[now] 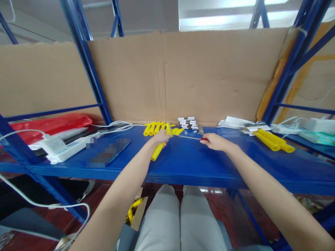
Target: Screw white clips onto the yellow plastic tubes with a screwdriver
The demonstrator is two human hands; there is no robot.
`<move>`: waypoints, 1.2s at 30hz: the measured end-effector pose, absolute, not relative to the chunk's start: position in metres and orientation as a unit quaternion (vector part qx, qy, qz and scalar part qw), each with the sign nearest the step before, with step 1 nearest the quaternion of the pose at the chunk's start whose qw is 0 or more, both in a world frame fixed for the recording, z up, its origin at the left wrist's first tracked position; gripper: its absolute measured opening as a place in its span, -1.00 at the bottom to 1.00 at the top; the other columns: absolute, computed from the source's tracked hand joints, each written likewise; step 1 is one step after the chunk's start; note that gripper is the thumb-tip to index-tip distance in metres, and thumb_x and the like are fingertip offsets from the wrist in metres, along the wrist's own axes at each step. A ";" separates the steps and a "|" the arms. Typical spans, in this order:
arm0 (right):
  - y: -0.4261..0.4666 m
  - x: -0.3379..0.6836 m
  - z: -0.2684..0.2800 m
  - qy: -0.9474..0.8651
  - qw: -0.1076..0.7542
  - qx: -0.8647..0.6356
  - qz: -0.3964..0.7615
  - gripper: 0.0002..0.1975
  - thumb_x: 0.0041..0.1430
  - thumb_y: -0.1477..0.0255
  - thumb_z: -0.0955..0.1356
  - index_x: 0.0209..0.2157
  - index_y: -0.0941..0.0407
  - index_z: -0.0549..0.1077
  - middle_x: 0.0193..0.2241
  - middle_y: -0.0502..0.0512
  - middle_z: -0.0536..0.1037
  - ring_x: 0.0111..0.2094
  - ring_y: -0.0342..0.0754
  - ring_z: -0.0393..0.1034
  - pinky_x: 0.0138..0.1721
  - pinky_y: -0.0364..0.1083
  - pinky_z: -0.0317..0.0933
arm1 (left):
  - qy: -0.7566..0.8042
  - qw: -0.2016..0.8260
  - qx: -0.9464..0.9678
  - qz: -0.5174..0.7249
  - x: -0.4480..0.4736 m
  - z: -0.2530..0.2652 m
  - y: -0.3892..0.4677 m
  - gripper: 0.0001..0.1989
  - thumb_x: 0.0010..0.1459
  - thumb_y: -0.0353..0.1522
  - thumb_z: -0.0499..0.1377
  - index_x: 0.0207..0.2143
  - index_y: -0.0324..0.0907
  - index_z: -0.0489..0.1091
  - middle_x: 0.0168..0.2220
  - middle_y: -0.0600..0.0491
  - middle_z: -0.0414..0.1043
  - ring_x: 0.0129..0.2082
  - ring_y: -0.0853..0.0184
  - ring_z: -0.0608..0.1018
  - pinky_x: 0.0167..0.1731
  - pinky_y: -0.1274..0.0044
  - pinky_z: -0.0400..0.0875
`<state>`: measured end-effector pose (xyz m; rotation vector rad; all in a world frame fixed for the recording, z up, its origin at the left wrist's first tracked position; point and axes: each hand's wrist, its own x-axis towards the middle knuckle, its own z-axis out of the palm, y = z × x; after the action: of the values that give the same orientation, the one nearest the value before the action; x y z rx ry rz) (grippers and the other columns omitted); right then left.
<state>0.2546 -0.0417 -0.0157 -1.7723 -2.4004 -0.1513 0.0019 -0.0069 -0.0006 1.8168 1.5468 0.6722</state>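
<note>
While sitting at the blue desk (199,167), got a red bag (57,125) far left, then a white power strip (68,152) and a row of yellow tubes (151,130) near the cardboard (222,69). Holding another yellow tube (157,152) around mid-desk in the left hand (160,136), with fingers wrapped round it. Next up, white cards (187,123) behind a screwdriver (190,137). Gripping that by the red handle in the right hand (215,141), with fingers curled tight, aiming the shaft at the tube's upper end; can't tell if touching. Two more yellow tubes (267,141) far right.
</note>
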 end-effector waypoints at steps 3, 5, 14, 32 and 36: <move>-0.044 0.256 -0.014 -0.791 0.077 -0.600 -0.091 -0.85 0.23 0.34 0.27 -0.25 0.10 0.40 -0.26 0.16 0.58 -0.24 0.03 0.47 -0.34 -0.13 0.15 | 0.592 0.317 0.698 0.249 0.002 0.000 -0.008 -0.88 0.13 -0.44 0.10 -0.48 -0.21 0.33 -0.71 0.17 0.18 -0.73 0.45 0.32 -0.62 0.60 0.24; -0.046 0.256 -0.014 -0.786 0.071 -0.608 -0.093 -0.82 0.22 0.32 0.28 -0.19 0.09 0.38 -0.26 0.15 0.58 -0.25 0.04 0.47 -0.37 -0.13 0.14 | 0.597 0.314 0.695 0.248 0.003 0.001 -0.009 -0.87 0.13 -0.45 0.10 -0.49 -0.22 0.32 -0.71 0.17 0.18 -0.73 0.45 0.32 -0.64 0.61 0.23; -0.036 0.256 -0.012 -0.807 0.063 -0.585 -0.054 -0.77 0.28 0.37 0.19 -0.32 0.14 0.42 -0.21 0.26 0.57 -0.18 0.04 0.47 -0.22 -0.12 0.21 | 0.590 0.331 0.685 0.270 0.003 -0.003 -0.003 -0.86 0.13 -0.49 0.06 -0.49 -0.23 0.31 -0.73 0.18 0.15 -0.75 0.46 0.30 -0.61 0.59 0.26; -0.037 0.261 -0.030 -0.795 0.117 -0.585 -0.112 -0.82 0.24 0.31 0.26 -0.27 0.12 0.40 -0.24 0.17 0.48 -0.21 0.00 0.42 -0.25 -0.10 0.23 | 0.593 0.346 0.665 0.293 0.004 -0.002 -0.003 -0.92 0.13 -0.49 0.08 -0.36 -0.24 0.36 -0.72 0.20 0.16 -0.78 0.47 0.26 -0.66 0.58 0.22; -0.037 0.262 -0.030 -0.800 0.143 -0.571 -0.118 -0.87 0.21 0.34 0.28 -0.30 0.11 0.38 -0.27 0.15 0.46 -0.27 -0.01 0.40 -0.26 -0.09 0.22 | 0.589 0.350 0.667 0.294 0.004 -0.002 -0.005 -0.93 0.13 -0.47 0.10 -0.40 -0.22 0.37 -0.73 0.20 0.15 -0.77 0.46 0.27 -0.66 0.59 0.20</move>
<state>0.2624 -0.0366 -0.0302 -1.6472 -2.3072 -0.3391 0.0040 -0.0049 -0.0018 1.7265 1.5254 0.7611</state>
